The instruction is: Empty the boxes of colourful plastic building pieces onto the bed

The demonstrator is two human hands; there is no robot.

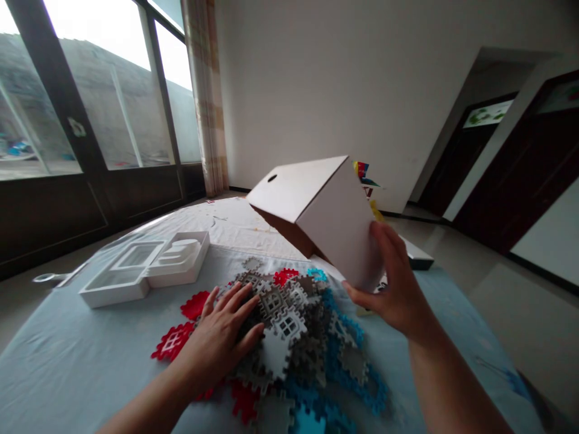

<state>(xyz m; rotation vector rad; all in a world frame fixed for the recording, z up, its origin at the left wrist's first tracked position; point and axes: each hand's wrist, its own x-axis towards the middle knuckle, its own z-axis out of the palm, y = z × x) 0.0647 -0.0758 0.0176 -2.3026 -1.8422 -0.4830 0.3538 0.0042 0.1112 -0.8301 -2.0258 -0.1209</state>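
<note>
A white cardboard box (337, 223) hangs tilted above the table, its brown inside showing along the lower edge. A small dark round hole marks its upper face. My right hand (391, 283) grips the box at its lower right side, thumb below and fingers behind. Under the box lies a heap of foam puzzle pieces (278, 346) with toothed edges, in grey, red and blue; some have window cut-outs. My left hand (230, 322) rests flat on the left part of the heap, its fingers spread and closed on nothing.
White plastic trays (120, 295) with compartments stand at the left on the cloth-covered table (58, 361). A dark-edged white object (420, 259) sits behind my right hand. Colourful items (362, 170) show partly behind the box. Windows line the left, a doorway the right.
</note>
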